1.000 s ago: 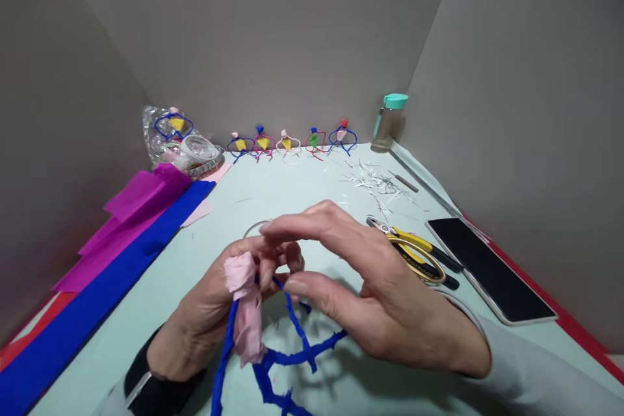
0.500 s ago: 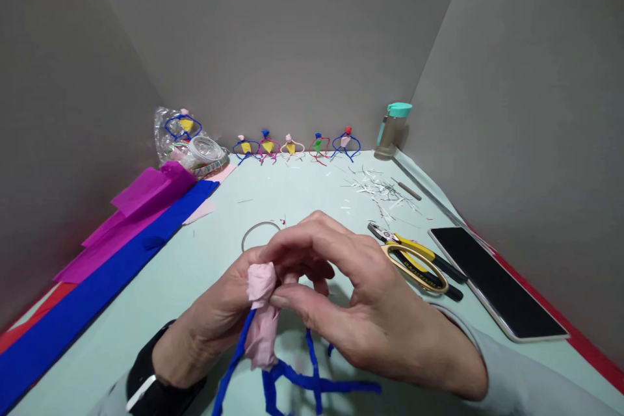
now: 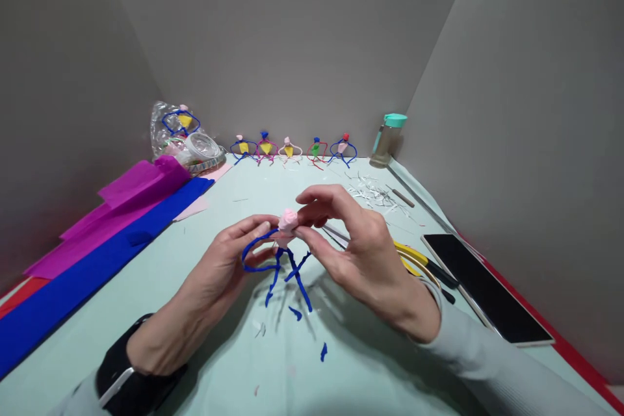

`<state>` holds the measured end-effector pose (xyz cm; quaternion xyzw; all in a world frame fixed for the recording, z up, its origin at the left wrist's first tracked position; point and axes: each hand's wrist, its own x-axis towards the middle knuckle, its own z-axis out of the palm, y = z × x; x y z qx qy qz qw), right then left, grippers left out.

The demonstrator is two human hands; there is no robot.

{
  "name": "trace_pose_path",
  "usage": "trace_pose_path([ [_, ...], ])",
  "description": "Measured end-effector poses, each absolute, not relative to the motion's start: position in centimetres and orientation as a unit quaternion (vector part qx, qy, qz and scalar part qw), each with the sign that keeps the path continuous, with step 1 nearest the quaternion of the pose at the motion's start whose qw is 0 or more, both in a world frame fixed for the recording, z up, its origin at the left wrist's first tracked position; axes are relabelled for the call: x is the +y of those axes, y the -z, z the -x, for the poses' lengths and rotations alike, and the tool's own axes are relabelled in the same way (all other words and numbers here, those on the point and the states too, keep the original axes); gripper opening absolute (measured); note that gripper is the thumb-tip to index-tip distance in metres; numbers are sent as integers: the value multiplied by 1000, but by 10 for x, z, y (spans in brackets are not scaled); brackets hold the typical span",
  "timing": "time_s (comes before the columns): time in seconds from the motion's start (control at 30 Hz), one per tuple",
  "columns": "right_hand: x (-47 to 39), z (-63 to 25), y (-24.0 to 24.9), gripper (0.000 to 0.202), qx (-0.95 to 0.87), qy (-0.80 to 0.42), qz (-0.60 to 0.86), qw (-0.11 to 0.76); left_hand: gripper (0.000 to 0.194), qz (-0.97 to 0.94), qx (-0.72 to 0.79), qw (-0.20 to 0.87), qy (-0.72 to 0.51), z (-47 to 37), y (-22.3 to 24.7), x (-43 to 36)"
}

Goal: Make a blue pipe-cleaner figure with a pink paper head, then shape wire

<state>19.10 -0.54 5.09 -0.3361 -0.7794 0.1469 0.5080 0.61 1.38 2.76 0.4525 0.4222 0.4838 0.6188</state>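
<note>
A small wire doll (image 3: 288, 221) with a crumpled pink paper head and body and blue paper-wrapped limbs is held upright above the table, between both hands. My left hand (image 3: 231, 260) is closed on its left side, thumb in front by the looped blue arm. From the right, my right hand (image 3: 358, 253) pinches the pink head between thumb and fingers. The doll's blue legs hang down, and its right arm is partly covered. Blue paper scraps (image 3: 295, 314) lie on the table below it.
Similar dolls (image 3: 288, 148) stand along the back wall. Blue crepe paper (image 3: 107, 266) and magenta paper (image 3: 141, 192) lie left. Near the right wall are a bottle (image 3: 387, 140), wire clippings (image 3: 373, 192), a black-screened tablet (image 3: 487, 289), and yellow-handled pliers (image 3: 414, 257) beside scissors, partly hidden.
The doll and both hands have moved up and away from me, and the doll now shows upright. My right hand has shifted to its head. Scraps on the near table are now visible.
</note>
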Motion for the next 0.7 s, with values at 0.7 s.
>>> trace_pose_path([
  [0.7, 14, -201, -42, 23, -745, -247, 390, 483, 20, -618, 502, 405, -450, -7, -32, 7],
])
